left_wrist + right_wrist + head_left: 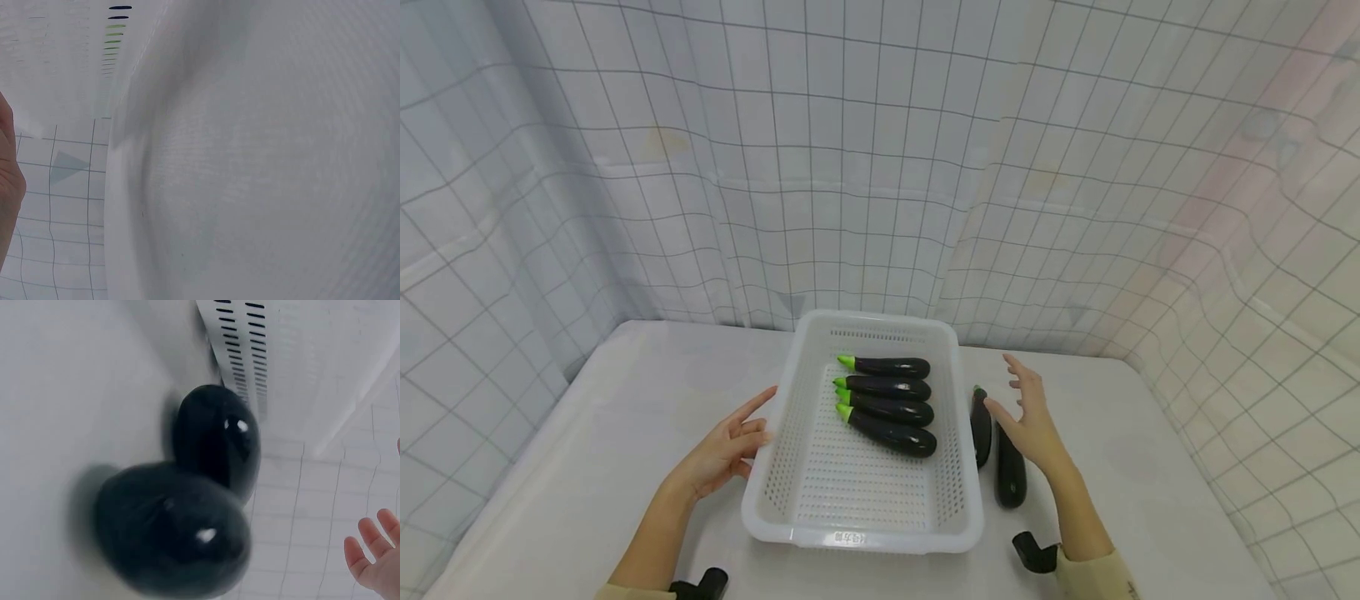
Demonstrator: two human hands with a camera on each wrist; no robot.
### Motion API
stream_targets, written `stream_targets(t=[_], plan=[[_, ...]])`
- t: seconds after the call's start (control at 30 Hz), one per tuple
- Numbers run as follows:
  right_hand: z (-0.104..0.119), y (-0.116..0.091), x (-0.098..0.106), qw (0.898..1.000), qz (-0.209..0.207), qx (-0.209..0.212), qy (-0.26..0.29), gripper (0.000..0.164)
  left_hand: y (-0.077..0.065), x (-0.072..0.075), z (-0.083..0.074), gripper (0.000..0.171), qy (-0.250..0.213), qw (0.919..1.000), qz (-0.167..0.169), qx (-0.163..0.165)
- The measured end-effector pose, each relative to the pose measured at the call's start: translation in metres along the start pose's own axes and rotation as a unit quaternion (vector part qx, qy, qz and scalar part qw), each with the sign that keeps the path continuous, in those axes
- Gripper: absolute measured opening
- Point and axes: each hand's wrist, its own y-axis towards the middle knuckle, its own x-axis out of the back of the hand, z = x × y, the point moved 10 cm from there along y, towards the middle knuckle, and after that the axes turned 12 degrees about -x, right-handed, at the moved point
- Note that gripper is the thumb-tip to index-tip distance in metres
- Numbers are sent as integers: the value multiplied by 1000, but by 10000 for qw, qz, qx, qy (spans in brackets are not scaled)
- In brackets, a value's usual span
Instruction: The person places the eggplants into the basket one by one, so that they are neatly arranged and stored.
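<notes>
The left hand (718, 457), fingers loosely extended, touched the left side of the white basket (857, 500); the right hand (1033, 423), spread and released, hovered by two eggplants (1012, 475) on the table (1112, 433). Four eggplants (891, 408) lay inside the basket.

High head view facing forward-down, low wrist views, sharing basket (827, 479)

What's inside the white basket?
Four dark eggplants lie side by side in the white basket, their bright green ends pointing toward its left side. The floor directly beneath them is covered, so I can't see what's there.
</notes>
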Motion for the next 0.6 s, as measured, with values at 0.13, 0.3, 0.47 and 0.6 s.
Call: stream_targets(t=[0.13,0.3,0.47,0.6], plan=[[-20,-10,10,9979,-79,-505,407,72,0,-1,-1,69,-20,10000,20,-71],[-44,-24,18,9884,-8,-1219,903,76,0,-1,-2,69,-3,9999,25,-102],[-66,-38,23,9769,-30,-1756,1215,79,0,-1,-2,69,10,10000,7,-97],[-79,-47,22,9696,31,-2055,1327,81,0,-1,-2,68,-18,9999,3,-110]])
